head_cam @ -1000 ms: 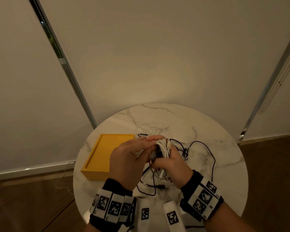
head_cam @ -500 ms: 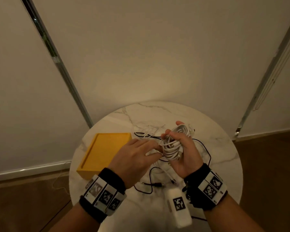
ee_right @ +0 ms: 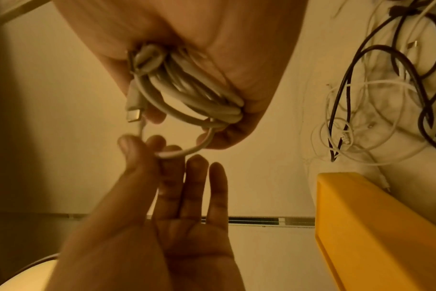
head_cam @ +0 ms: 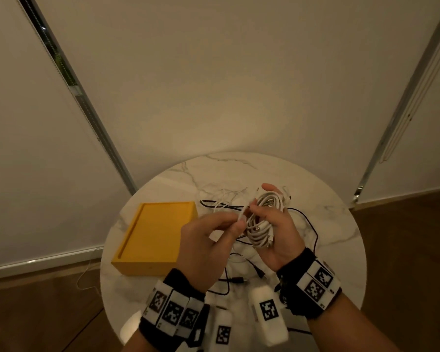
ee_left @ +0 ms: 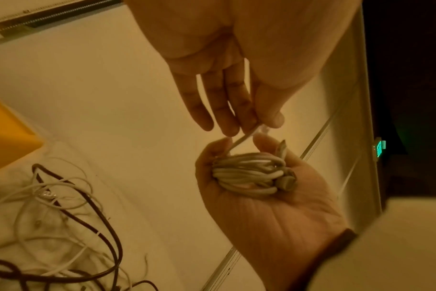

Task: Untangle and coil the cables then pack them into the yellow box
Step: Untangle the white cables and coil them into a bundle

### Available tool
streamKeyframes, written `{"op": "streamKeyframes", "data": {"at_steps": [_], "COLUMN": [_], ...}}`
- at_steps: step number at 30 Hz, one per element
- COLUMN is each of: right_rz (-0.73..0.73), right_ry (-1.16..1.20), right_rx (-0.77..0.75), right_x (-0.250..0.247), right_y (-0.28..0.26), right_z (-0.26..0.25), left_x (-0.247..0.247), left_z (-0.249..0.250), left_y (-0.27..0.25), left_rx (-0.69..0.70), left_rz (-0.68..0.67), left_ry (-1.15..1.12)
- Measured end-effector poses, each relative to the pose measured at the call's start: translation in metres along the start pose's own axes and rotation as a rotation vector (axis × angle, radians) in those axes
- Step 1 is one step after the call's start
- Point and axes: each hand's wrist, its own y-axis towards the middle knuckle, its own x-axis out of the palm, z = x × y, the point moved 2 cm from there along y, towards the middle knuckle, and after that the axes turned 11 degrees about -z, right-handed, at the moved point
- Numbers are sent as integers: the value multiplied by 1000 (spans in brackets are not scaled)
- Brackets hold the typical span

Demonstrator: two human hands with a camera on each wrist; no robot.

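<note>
My right hand (head_cam: 272,224) (ee_left: 261,189) (ee_right: 207,59) cups a coiled white cable (head_cam: 263,219) (ee_left: 249,175) (ee_right: 187,86) above the middle of the round marble table (head_cam: 341,237). Thumb and forefinger of my left hand (head_cam: 214,237) (ee_left: 249,110) (ee_right: 157,177) pinch the coil's loose end strand, the other fingers straight. A USB plug (ee_right: 135,106) sticks out of the coil. The yellow box (head_cam: 155,237) (ee_right: 376,226) lies open on the table's left. Tangled black and thin white cables (head_cam: 226,201) (ee_left: 57,216) (ee_right: 386,98) lie on the table behind and under my hands.
A pale wall with metal rails (head_cam: 81,97) stands behind the table. Wooden floor (head_cam: 404,250) surrounds it. A thin white wire (head_cam: 87,273) trails on the floor at the left. White tagged camera units (head_cam: 267,308) sit on my wrists.
My hands separated and rose slightly. The right hand turned palm-up with the white coil, and the left now pinches a loose strand drawn from it.
</note>
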Motion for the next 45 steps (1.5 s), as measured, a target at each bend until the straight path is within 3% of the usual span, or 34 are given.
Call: {"op": "streamKeyframes", "data": {"at_steps": [4,10,13,18,22,28,36,45], "right_rz": [-57,-38,-114,-234,-282,-155,-132,-196], "right_ry": [31,93,70,86,41,52,10,11], "right_rx": [4,21,31,77,88,91,141,275], "right_x": [8,-1,-4,-5,0,-5,-1,1], "right_y": [-4,-2,-3,-1,-2,-2,-8,-10], "right_z": [5,8,5,17,18,4,5,5], "left_x": [11,14,7,-2,-1,9,11,17], "left_z": [3,4,-1,-7,-2,-11,0,1], "left_y": [5,0,-1,-1,-1,-7,-5,-4], "left_rx": [-84,-57,-51,-124,-45,78,125,53], "left_rz": [1,-73,-113,-46,-101,-290,-257,-369], "left_ry": [-33,35,64,35,101,194,320,315]}}
